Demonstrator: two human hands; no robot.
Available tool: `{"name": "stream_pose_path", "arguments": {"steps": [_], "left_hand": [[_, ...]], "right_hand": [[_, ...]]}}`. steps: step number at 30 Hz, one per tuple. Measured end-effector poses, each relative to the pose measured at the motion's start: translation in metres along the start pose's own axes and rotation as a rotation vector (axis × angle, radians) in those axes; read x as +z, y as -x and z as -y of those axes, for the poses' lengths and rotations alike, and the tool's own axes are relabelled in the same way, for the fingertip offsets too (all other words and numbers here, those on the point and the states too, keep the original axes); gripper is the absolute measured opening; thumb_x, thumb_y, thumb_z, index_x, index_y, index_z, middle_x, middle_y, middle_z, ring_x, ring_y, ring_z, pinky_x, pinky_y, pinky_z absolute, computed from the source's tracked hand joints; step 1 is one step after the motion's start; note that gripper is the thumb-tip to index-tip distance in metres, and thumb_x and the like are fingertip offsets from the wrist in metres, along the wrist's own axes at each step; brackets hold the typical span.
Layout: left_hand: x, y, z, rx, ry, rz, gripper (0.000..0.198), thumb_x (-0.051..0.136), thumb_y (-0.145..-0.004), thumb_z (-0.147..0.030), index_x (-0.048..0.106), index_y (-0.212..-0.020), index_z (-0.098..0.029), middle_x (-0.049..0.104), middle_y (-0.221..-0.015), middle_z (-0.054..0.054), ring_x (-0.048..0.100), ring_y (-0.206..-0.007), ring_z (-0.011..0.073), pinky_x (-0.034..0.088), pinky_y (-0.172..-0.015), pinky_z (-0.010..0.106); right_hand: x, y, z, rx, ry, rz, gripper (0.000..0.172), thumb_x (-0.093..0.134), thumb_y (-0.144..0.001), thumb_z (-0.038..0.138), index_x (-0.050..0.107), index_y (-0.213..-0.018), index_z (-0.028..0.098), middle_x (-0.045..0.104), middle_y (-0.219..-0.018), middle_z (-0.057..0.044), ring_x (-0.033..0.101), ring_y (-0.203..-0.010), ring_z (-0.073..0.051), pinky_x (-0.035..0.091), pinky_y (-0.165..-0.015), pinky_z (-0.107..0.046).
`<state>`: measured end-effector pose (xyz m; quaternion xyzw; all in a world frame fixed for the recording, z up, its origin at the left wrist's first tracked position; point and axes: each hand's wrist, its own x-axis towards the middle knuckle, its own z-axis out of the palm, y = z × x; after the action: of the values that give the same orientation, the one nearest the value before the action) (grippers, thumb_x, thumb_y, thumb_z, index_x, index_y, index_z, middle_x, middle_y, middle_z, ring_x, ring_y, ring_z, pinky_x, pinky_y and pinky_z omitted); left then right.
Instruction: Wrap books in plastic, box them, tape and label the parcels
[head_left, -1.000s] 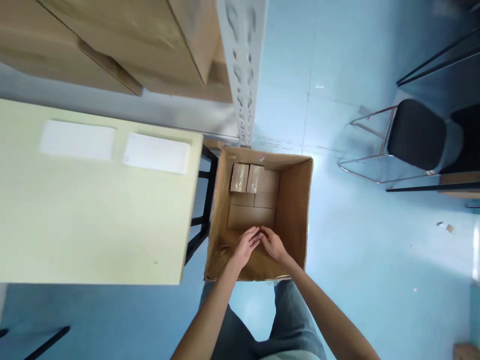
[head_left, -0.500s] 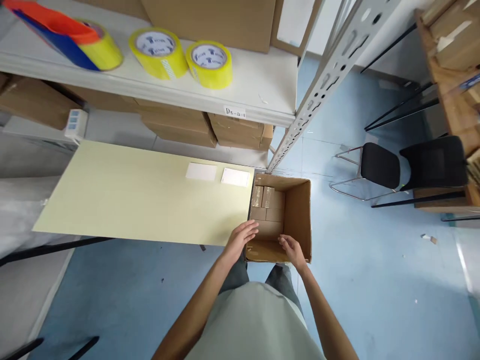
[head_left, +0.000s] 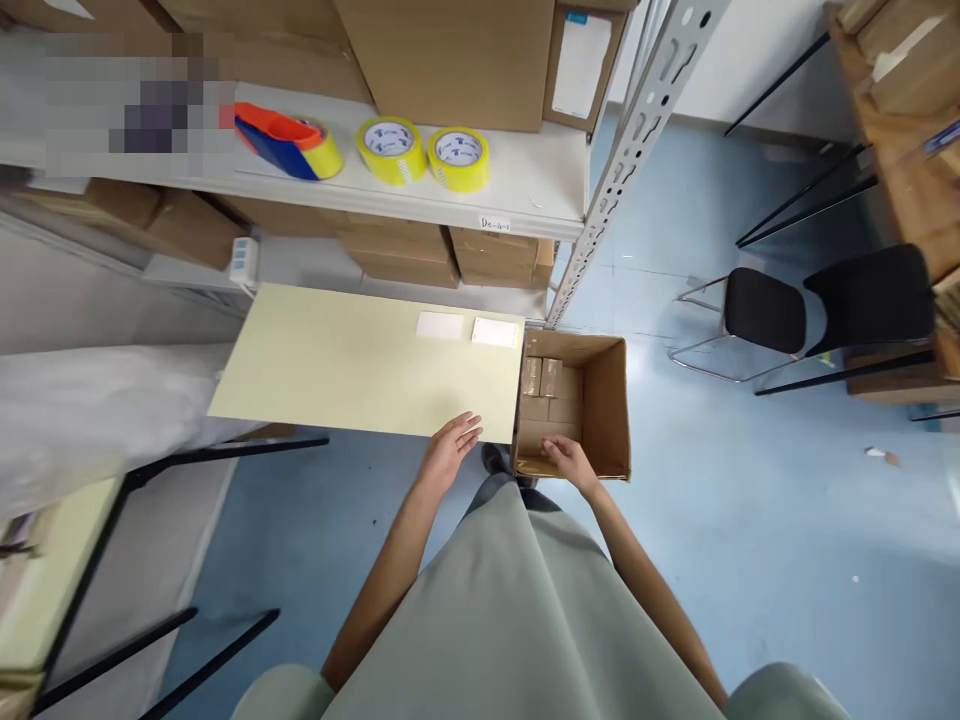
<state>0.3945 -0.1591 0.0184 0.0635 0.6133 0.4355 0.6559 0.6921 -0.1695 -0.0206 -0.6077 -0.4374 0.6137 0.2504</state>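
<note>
An open cardboard box (head_left: pixel 609 400) stands on the blue floor beside a pale yellow table (head_left: pixel 352 365). Several small brown boxes (head_left: pixel 549 385) are stacked inside it. My right hand (head_left: pixel 568 462) hovers over the box's near edge, fingers loosely curled and apart, holding nothing. My left hand (head_left: pixel 448 447) is open with fingers stretched out, at the table's near edge, left of the box.
Two white cards (head_left: pixel 465 327) lie on the table's far right corner. A shelf (head_left: pixel 517 190) behind carries yellow tape rolls (head_left: pixel 424 155), a tape dispenser (head_left: pixel 281 138) and cartons. A metal rack post (head_left: pixel 630 150) rises by the box. A black chair (head_left: pixel 772 310) stands to the right.
Both hands have come up out of the box; the left moved left to the table edge. The view has pulled back and up, bringing the shelf and tape rolls into sight.
</note>
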Motion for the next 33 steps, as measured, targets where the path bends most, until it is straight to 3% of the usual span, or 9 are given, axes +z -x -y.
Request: {"name": "stream_pose_path", "arguments": {"steps": [6,11,14,17,24,29,33], "left_hand": [[-0.041,0.037,0.001,0.070,-0.041,-0.100,0.032,0.081,-0.094,-0.031,0.081,-0.124,-0.021,0.080,-0.147,0.018,0.079,-0.134,0.0303,0.057,-0.126,0.047],[-0.070,0.026,-0.011,0.087,-0.023,-0.188,0.026,0.079,-0.092,-0.025,0.080,-0.118,-0.021,0.081,-0.142,0.017,0.077,-0.138,0.0304,0.057,-0.128,0.048],[-0.081,-0.005,-0.034,0.122,0.000,-0.221,0.021,0.079,-0.092,-0.022,0.080,-0.112,-0.020,0.081,-0.138,0.017,0.077,-0.135,0.0292,0.058,-0.128,0.045],[-0.086,-0.052,-0.063,0.117,-0.019,-0.251,0.019,0.078,-0.089,-0.017,0.078,-0.107,-0.020,0.081,-0.128,0.016,0.077,-0.130,0.0276,0.059,-0.126,0.045],[-0.096,-0.165,-0.129,0.067,-0.143,-0.193,0.026,0.078,-0.080,-0.016,0.072,-0.105,-0.021,0.077,-0.112,0.010,0.076,-0.117,0.0234,0.060,-0.120,0.046],[-0.098,-0.232,-0.165,0.092,-0.320,-0.100,0.047,0.081,-0.075,-0.018,0.071,-0.121,-0.023,0.073,-0.145,0.015,0.068,-0.143,0.0291,0.057,-0.119,0.043],[-0.095,-0.274,-0.177,0.074,-0.433,-0.066,0.063,0.087,-0.069,-0.018,0.069,-0.129,-0.025,0.065,-0.163,0.018,0.061,-0.154,0.0351,0.052,-0.123,0.045]], "right_hand": [[0.043,-0.027,0.000,-0.020,-0.152,0.139,0.052,0.082,-0.088,0.071,0.082,-0.101,0.021,0.088,-0.105,-0.012,0.084,-0.100,-0.029,0.067,-0.103,-0.046],[0.072,-0.035,0.002,0.033,-0.217,0.166,0.045,0.086,-0.089,0.063,0.084,-0.108,0.022,0.089,-0.116,-0.013,0.085,-0.104,-0.029,0.067,-0.105,-0.047],[0.086,-0.043,0.005,0.028,-0.217,0.150,0.045,0.086,-0.091,0.061,0.085,-0.114,0.022,0.088,-0.121,-0.014,0.085,-0.110,-0.030,0.067,-0.105,-0.047],[0.106,-0.063,0.014,0.040,-0.180,0.108,0.044,0.084,-0.094,0.058,0.086,-0.119,0.021,0.088,-0.122,-0.014,0.084,-0.112,-0.030,0.067,-0.105,-0.048],[0.174,-0.143,0.065,0.078,-0.067,-0.010,0.038,0.080,-0.101,0.048,0.086,-0.130,0.024,0.082,-0.145,-0.013,0.079,-0.132,-0.031,0.064,-0.116,-0.048],[0.222,-0.219,0.103,0.104,0.058,-0.078,0.050,0.079,-0.105,0.049,0.078,-0.148,0.025,0.074,-0.161,-0.013,0.069,-0.151,-0.035,0.059,-0.124,-0.047],[0.245,-0.281,0.113,0.141,0.234,-0.153,0.071,0.079,-0.103,0.055,0.067,-0.162,0.017,0.052,-0.180,-0.019,0.053,-0.167,-0.039,0.048,-0.135,-0.052]]}}
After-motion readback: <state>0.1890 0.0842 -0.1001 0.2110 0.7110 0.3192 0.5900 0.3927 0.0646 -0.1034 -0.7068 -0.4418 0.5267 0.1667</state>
